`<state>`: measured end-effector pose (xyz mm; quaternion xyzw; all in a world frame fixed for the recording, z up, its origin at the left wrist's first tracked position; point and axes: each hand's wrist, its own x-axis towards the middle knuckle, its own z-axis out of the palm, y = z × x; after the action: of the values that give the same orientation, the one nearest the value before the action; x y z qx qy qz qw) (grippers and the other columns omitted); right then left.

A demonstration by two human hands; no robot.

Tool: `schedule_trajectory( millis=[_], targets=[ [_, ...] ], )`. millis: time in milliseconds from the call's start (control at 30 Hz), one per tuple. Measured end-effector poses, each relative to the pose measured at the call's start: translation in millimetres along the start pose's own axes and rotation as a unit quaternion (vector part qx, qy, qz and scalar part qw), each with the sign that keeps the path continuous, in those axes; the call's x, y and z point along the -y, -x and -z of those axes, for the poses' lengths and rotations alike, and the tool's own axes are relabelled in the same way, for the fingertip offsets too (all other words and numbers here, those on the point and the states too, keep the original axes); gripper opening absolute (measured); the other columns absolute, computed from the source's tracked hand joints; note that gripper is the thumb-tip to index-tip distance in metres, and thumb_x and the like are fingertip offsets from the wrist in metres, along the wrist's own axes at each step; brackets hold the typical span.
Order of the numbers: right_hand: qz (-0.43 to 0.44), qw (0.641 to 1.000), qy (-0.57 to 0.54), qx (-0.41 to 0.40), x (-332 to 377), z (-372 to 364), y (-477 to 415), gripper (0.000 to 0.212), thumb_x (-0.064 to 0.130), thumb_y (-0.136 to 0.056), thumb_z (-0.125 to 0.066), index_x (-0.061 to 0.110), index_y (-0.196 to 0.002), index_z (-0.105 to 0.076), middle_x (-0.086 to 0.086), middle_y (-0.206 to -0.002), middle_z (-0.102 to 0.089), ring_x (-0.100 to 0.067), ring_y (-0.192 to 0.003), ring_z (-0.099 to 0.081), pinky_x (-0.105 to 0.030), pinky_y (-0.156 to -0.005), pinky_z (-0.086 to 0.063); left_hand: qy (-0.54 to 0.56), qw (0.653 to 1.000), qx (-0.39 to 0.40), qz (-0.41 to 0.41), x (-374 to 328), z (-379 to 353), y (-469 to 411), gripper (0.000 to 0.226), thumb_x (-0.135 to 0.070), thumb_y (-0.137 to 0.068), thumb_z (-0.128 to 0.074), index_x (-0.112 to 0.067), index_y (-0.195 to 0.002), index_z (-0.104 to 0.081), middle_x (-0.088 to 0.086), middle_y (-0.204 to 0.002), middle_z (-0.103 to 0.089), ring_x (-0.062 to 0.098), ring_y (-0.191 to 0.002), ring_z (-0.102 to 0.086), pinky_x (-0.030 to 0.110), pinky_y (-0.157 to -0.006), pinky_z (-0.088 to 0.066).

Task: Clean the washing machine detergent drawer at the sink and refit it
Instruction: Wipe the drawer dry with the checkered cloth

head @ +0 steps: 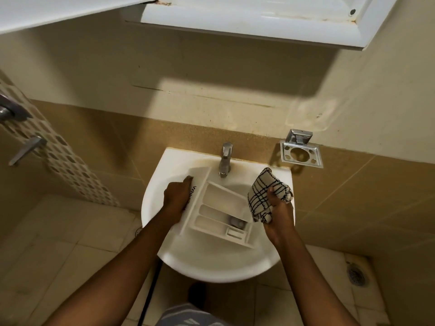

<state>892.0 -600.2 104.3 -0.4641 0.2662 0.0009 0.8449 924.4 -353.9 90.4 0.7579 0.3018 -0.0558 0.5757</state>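
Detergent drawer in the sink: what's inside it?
The detergent drawer shows empty white compartments and a grey insert at one end. The checked cloth hides part of its right edge.

Both bare forearms reaching forward and down, left hand [177, 196] gripping the detergent drawer [213, 200] by its front panel, right hand [279, 211] clutching a checked cloth [260, 188], thumb pressing into it

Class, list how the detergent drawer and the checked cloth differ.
The detergent drawer is rigid and white, with compartments; the cloth is soft, bunched and black-checked. The left hand grips the drawer over the sink; the right hand clutches the cloth. Both are mostly white.
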Motion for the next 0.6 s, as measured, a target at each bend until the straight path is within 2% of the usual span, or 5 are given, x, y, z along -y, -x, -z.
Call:
schedule_trajectory(
  millis=[167, 300, 367, 467, 600],
  targets=[
    [0.014, 0.998, 0.049, -0.039, -22.8, -16.4, 1.7, 0.023, 0.011, -0.097, -0.057, 0.015, -0.12, -0.062, -0.011, -0.123, -0.066, -0.028, -0.113, -0.062, -0.045, -0.092, -0.052, 0.046, 0.994, 0.056, 0.081, 22.2, -2.6, -28.0, 0.052, -0.057, -0.093, -0.054, -0.008, -0.1, -0.071, 0.015, -0.098, -0.071, 0.035, -0.092, -0.068, 0.048, -0.087, -0.057],
    [0.064, 0.989, 0.13, -0.044, -48.9, -30.5, -1.6, 0.024, 0.007, -0.097, -0.058, 0.017, -0.116, -0.068, -0.002, -0.114, -0.072, -0.023, -0.112, -0.065, -0.052, -0.097, -0.051, 0.057, 0.99, 0.074, 0.109, 36.6, -11.0, -46.4, 0.052, -0.055, -0.096, -0.05, -0.008, -0.105, -0.07, 0.016, -0.102, -0.071, 0.036, -0.094, -0.068, 0.052, -0.091, -0.055],
    [0.129, 0.97, 0.201, -0.052, -66.2, -36.5, -1.3, 0.027, 0.004, -0.094, -0.06, 0.017, -0.115, -0.069, 0.002, -0.112, -0.073, -0.015, -0.11, -0.066, -0.049, -0.099, -0.051, 0.058, 0.987, 0.082, 0.125, 44.0, -18.9, -54.6, 0.053, -0.056, -0.096, -0.049, -0.009, -0.106, -0.069, 0.017, -0.102, -0.071, 0.037, -0.093, -0.068, 0.052, -0.089, -0.056],
    [0.271, 0.892, 0.361, -0.018, -96.0, -42.9, -2.0, 0.042, -0.007, -0.083, -0.052, 0.017, -0.115, -0.068, 0.005, -0.113, -0.068, -0.001, -0.11, -0.061, -0.025, -0.1, -0.047, 0.06, 0.983, 0.105, 0.136, 49.0, -29.9, -65.8, 0.052, -0.053, -0.098, -0.048, -0.006, -0.107, -0.069, 0.018, -0.095, -0.071, 0.035, -0.086, -0.069, 0.045, -0.079, -0.058],
    [0.288, 0.733, 0.61, 0.089, -125.3, -45.1, -17.4, 0.069, -0.003, -0.057, -0.052, 0.016, -0.121, -0.064, -0.004, -0.117, -0.066, -0.025, -0.11, -0.061, -0.037, -0.094, -0.05, 0.081, 0.977, 0.151, 0.128, 50.3, -39.6, -71.7, 0.052, -0.044, -0.102, -0.044, -0.002, -0.099, -0.074, 0.018, -0.085, -0.074, 0.036, -0.081, -0.071, 0.042, -0.074, -0.058]
  ],
)
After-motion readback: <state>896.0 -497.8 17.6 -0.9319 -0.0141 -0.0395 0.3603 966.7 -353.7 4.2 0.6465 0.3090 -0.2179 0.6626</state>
